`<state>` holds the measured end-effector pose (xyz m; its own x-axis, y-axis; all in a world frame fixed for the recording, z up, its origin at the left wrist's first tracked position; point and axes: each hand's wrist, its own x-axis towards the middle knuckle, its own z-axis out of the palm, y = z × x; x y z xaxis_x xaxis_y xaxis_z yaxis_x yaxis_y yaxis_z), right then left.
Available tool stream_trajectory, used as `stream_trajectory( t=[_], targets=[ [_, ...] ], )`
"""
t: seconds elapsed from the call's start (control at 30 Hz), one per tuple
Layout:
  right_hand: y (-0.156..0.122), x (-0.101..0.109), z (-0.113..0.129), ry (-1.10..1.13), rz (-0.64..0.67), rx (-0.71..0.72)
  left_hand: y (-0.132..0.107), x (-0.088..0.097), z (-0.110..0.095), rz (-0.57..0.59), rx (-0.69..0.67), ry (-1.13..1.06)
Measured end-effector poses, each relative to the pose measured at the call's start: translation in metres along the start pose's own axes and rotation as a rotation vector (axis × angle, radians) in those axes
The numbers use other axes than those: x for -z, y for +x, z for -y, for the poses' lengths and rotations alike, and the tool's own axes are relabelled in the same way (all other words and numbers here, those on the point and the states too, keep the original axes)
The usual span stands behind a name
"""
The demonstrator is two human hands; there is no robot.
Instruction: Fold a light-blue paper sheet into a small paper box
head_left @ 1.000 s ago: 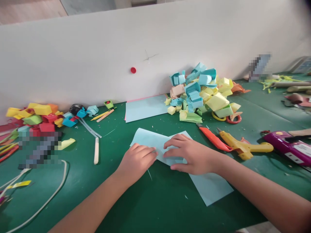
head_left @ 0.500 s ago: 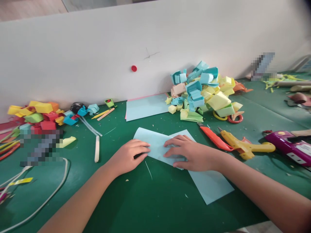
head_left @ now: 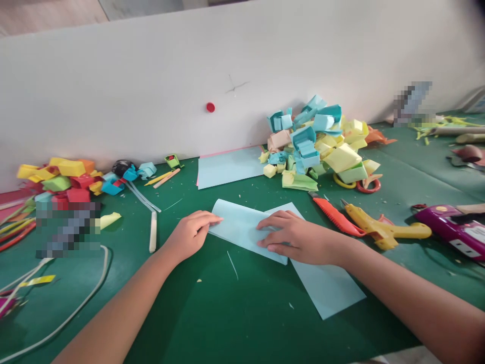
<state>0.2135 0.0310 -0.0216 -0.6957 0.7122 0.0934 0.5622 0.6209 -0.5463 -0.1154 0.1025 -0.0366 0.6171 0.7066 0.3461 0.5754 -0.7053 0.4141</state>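
Observation:
A light blue paper sheet [head_left: 326, 288] lies on the green table [head_left: 235, 313], its far part folded over toward me. My right hand [head_left: 299, 237] rests flat on the folded flap, fingers stretched out and pressing it down. My left hand [head_left: 191, 233] sits at the fold's left end, fingers curled together with the fingertips on the paper's edge. Nothing else is in either hand.
A pile of folded blue and yellow paper pieces [head_left: 318, 144] lies at the back by the white board [head_left: 151, 91]. An orange utility knife [head_left: 333, 215], a yellow glue gun [head_left: 382, 227], a purple tool [head_left: 450, 230], scissors [head_left: 359, 183], more blue sheets [head_left: 229, 167] and a colourful pile [head_left: 64, 179] surround.
My left hand has slid leftward along the fold to its left end. My right hand has stayed pressing on the flap.

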Motion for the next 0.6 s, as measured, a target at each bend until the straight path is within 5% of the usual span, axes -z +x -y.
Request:
stream_trajectory(
  t=[0.6],
  targets=[
    [-0.002, 0.0039, -0.0004, -0.017, -0.005, 0.011, 0.0035, 0.0011, 0.0047, -0.032, 0.028, -0.181]
  ],
)
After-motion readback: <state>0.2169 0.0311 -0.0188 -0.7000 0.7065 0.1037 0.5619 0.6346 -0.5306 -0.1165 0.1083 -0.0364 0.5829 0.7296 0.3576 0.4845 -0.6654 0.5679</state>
